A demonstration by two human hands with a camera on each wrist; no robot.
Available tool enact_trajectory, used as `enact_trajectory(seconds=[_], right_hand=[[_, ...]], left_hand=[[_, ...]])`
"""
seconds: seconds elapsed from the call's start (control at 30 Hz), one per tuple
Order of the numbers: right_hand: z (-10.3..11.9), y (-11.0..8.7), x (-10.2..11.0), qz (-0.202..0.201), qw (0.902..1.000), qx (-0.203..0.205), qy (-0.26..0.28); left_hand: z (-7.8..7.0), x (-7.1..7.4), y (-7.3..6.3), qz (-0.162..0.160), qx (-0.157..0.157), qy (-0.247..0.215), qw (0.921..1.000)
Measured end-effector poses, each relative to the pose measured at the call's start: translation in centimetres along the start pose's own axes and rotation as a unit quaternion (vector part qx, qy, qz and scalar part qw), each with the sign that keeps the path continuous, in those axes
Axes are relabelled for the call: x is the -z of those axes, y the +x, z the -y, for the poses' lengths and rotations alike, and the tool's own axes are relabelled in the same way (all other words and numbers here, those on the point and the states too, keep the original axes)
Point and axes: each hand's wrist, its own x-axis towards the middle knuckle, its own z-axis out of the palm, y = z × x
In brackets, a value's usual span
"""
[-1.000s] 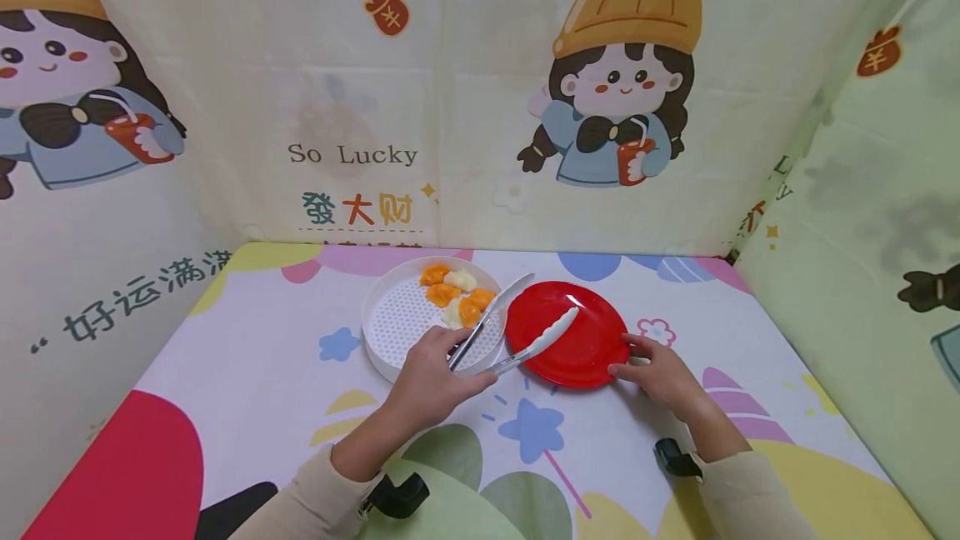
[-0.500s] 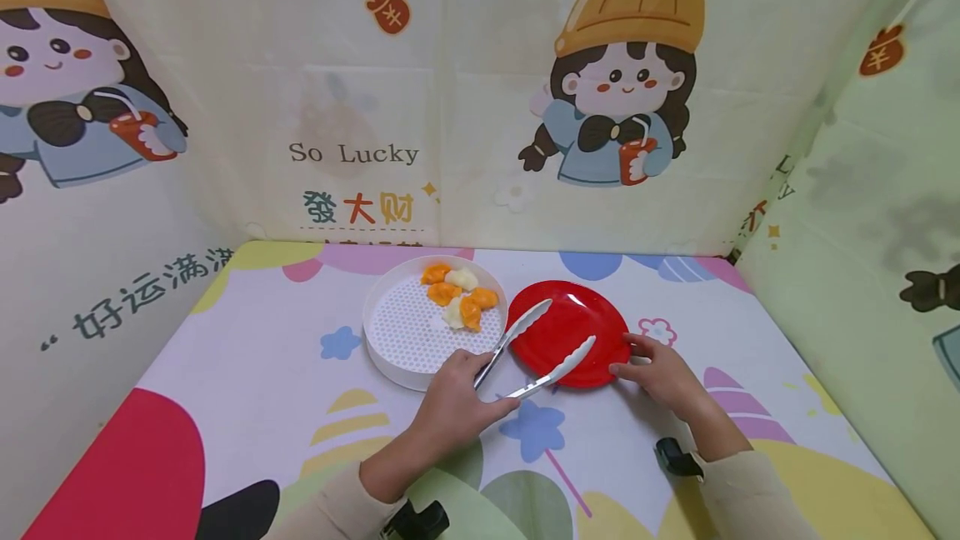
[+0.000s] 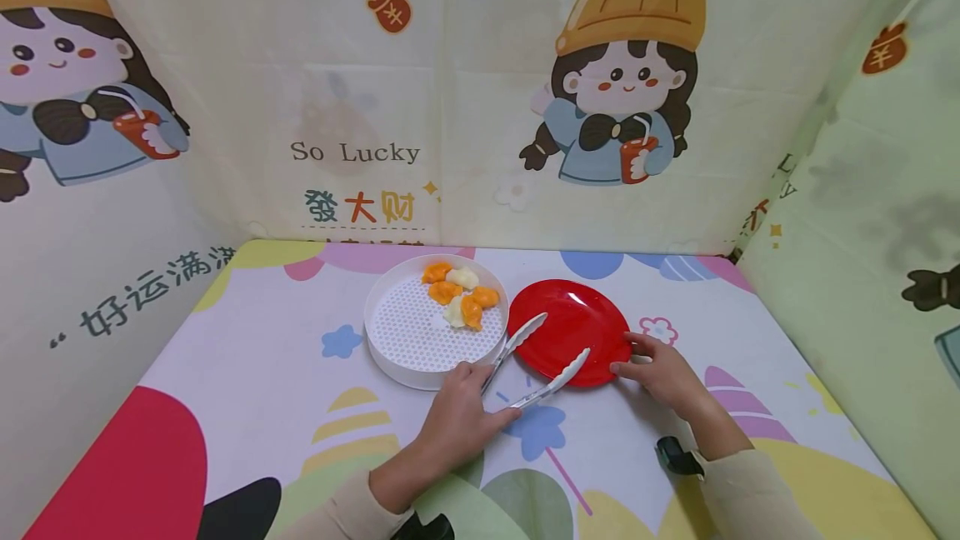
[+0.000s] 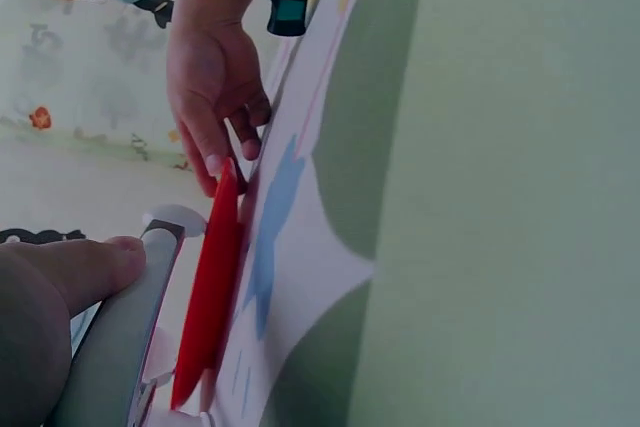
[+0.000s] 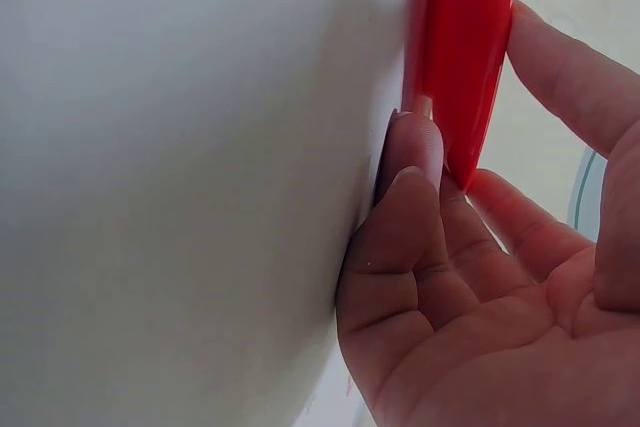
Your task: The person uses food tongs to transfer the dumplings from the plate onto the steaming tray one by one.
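Note:
My left hand [image 3: 465, 415] holds metal tongs [image 3: 557, 382] with white scalloped tips, its thumb along one arm. The tong arms are spread with nothing between them, and their tips overlap the near part of a red plate [image 3: 570, 327]. At the plate's right edge, my right hand [image 3: 660, 377] holds the rim; in the right wrist view its thumb [image 5: 570, 77] lies against one face and its other fingers reach around the underside. Left of the plate stands a round white steamer tray [image 3: 397, 332] with a perforated base. Several orange and whitish dumplings [image 3: 471, 311] lie toward its right side.
A patterned cloth [image 3: 300, 407] covers the table under the tray and plate. Printed curtains [image 3: 465, 107] rise at the back and on both sides. Each wrist carries a black camera mount [image 3: 677, 457].
My left hand has drawn the tongs away from the tray's dumplings, rightward and nearer to me, bringing the tips lower over the plate. The right hand and the plate stay in place.

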Motion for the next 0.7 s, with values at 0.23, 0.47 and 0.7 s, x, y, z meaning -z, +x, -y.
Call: enact_trajectory(seconds=[0.23,0.47,0.7], right_hand=[[-0.01,0.02,-0.04,-0.002,1.0000,-0.001,-0.001],[-0.03,0.05,0.01,0.000,1.0000,-0.002,0.003],[-0.01,-0.07,-0.02,-0.002,1.0000,-0.002,0.002]], left_hand=[[0.02,-0.33,-0.19,-0.007,-0.002,0.017,0.9998],[-0.05,-0.46,-0.47,0.009,0.009,0.025,0.9996],[-0.18,-0.57,-0.58,0.013,0.012,0.036,0.9992]])
